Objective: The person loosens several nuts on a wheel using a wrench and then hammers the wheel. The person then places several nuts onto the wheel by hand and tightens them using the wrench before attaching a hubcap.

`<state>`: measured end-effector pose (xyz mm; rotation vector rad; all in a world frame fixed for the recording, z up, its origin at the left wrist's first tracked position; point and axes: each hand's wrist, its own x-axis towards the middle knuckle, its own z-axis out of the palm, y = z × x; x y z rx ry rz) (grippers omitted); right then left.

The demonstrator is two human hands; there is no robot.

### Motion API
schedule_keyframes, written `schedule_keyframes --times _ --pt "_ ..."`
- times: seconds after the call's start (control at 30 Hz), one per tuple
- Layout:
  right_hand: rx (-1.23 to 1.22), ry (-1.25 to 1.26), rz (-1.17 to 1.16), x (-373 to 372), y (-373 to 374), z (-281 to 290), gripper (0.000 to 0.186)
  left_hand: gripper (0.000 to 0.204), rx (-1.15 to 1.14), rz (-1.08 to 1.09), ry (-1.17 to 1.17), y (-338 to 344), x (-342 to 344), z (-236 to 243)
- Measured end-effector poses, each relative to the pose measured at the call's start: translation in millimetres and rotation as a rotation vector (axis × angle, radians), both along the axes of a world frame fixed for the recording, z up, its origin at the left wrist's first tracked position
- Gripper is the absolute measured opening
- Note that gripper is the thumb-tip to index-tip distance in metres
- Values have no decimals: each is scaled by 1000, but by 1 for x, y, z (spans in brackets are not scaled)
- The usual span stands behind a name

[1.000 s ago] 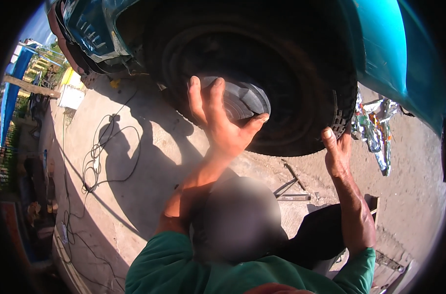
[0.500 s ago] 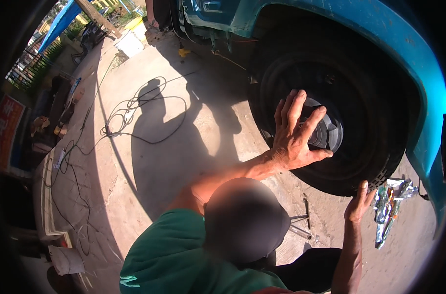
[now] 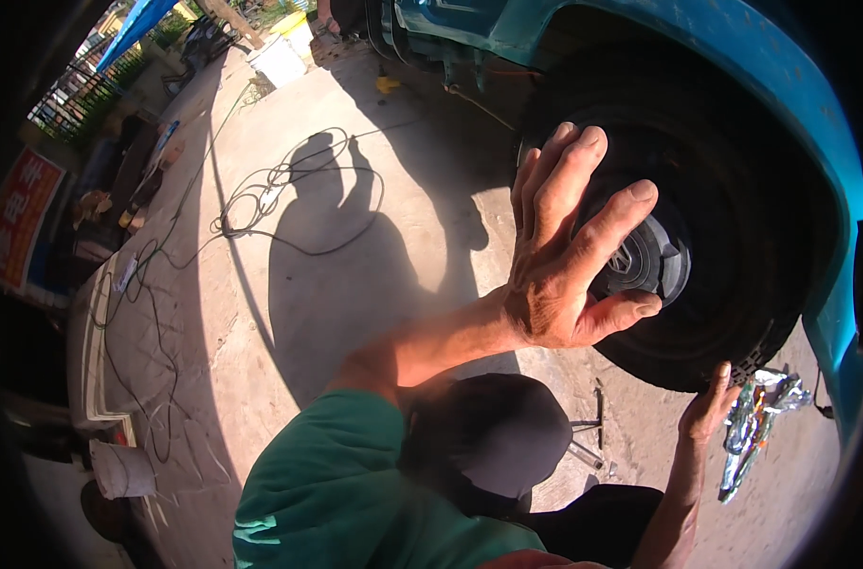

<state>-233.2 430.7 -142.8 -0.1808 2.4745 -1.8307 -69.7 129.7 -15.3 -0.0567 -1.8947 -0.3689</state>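
A black wheel (image 3: 735, 275) sits under the blue wheel arch (image 3: 782, 104) of a vehicle, with a grey hub (image 3: 673, 270) at its middle. My left hand (image 3: 573, 242) is raised in front of the wheel, fingers spread, holding nothing. It covers part of the hub and appears apart from it. Low on the wheel, my right hand (image 3: 706, 408) grips the tyre's tread edge with the thumb pointing up; its other fingers are partly hidden.
Crumpled silver foil (image 3: 758, 427) lies beside my right hand. Metal rods (image 3: 588, 450) rest on the ground near my dark-clothed knee (image 3: 488, 436). A loose cable (image 3: 303, 248) coils across the concrete at left. White buckets (image 3: 278, 59) (image 3: 123, 469) stand farther off.
My left hand has drawn back from the hub toward me and looks larger, fingers still spread. The right hand keeps to the tyre's lower edge. The whole view has shifted slightly.
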Motion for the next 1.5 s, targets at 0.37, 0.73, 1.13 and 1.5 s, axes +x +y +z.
schedule_keyframes --times 0.37,0.73,1.13,1.5 --pt "-195 125 76 8 -11 4 81 69 19 66 117 -9 -121 -58" --pt "-64 197 124 -3 -4 30 92 70 -143 -173 250 7 -65 33" --pt "-118 371 71 -5 -8 -1 76 67 -31 -97 103 14 -117 -22" --pt "-119 226 197 -31 14 -3 81 62 217 -158 -216 -9 -20 -103"
